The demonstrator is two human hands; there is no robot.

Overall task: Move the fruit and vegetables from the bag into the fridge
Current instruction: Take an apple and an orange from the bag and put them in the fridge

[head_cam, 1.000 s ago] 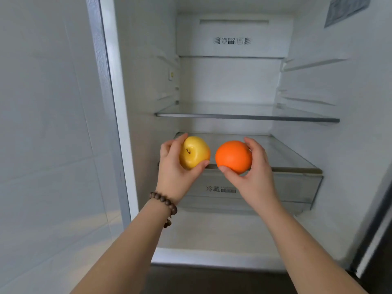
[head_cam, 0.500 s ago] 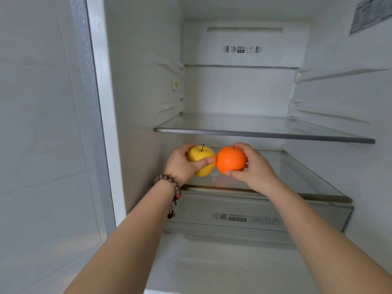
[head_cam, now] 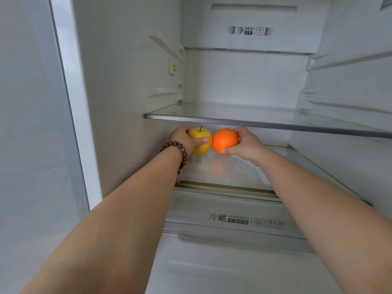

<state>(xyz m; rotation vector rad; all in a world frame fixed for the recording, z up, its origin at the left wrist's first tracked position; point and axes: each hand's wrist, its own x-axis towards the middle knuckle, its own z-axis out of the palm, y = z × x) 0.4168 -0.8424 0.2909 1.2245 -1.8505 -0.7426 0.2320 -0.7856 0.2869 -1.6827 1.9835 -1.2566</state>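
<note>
One yellow apple (head_cam: 200,138), one orange (head_cam: 225,140), two glass shelves (head_cam: 254,120), one drawer (head_cam: 233,213), two hands (head_cam: 183,140).

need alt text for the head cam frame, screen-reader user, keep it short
Two bare hands reach into an open white fridge: the left hand grips a yellow apple and the right hand grips a round orange, side by side just above the lower glass shelf. An upper glass shelf sits above them; a beaded bracelet circles the left wrist.
</note>
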